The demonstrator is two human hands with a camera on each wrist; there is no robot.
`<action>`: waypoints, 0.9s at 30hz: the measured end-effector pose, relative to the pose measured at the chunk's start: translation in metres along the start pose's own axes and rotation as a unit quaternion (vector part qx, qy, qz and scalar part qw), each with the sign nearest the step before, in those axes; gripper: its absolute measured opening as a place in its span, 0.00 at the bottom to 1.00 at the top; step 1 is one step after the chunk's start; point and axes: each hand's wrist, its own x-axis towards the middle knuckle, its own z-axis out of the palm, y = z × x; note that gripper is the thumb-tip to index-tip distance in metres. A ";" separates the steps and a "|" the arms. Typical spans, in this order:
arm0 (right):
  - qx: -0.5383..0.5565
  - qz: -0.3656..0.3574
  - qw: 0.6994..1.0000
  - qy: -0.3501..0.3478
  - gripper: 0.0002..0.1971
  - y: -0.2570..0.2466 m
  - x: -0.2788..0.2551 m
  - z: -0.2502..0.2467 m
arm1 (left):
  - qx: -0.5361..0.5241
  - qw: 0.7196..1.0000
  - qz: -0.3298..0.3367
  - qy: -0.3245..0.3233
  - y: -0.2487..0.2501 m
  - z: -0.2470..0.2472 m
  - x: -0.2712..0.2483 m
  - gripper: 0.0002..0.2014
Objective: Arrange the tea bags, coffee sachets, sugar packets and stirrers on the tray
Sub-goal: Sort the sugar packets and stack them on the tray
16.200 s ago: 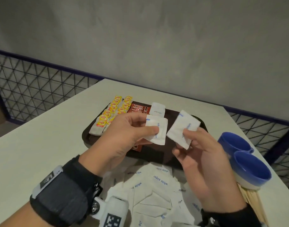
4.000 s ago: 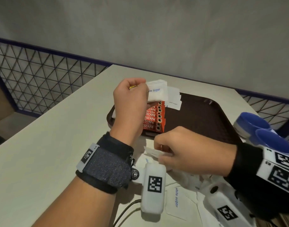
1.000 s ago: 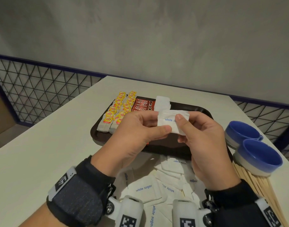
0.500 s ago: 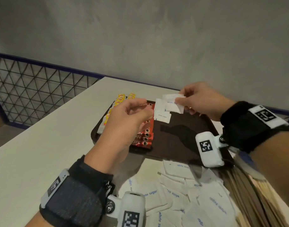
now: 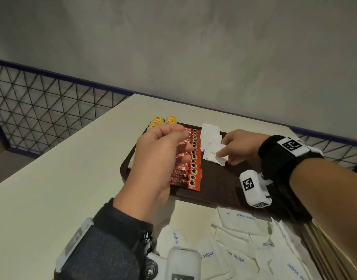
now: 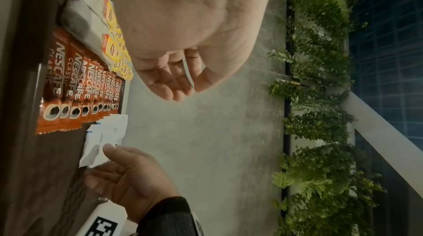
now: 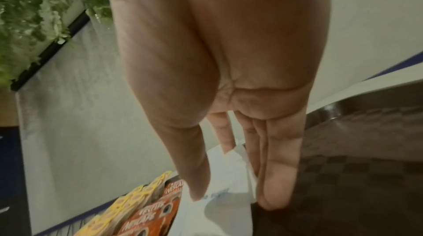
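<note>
At a white table by a grey wall, our right hand is pinching a sugar packet onto the tray; our left hand is hovering loosely curled, empty. Next, we judge, comes letting go and fetching another packet.

Looks like a café or canteen corner. Pale surface set against a bare grey plaster wall, with blue-railed wire mesh beside it. Brown serving tray laid out with Nescafé sachets, yellow-tagged tea bags and white sugar packets. Green foliage wall behind.
</note>
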 end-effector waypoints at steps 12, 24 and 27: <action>-0.164 0.003 0.986 0.024 0.19 -0.016 0.007 0.015 | 0.027 0.999 0.010 0.015 -0.002 0.001 0.001 0.05; -0.130 0.006 0.991 0.028 0.28 -0.026 0.012 0.016 | 0.037 0.999 0.006 0.020 -0.003 0.000 0.003 0.05; -0.118 0.010 0.993 0.020 0.28 -0.027 0.012 0.013 | 0.032 0.999 0.003 0.018 -0.001 0.002 0.002 0.06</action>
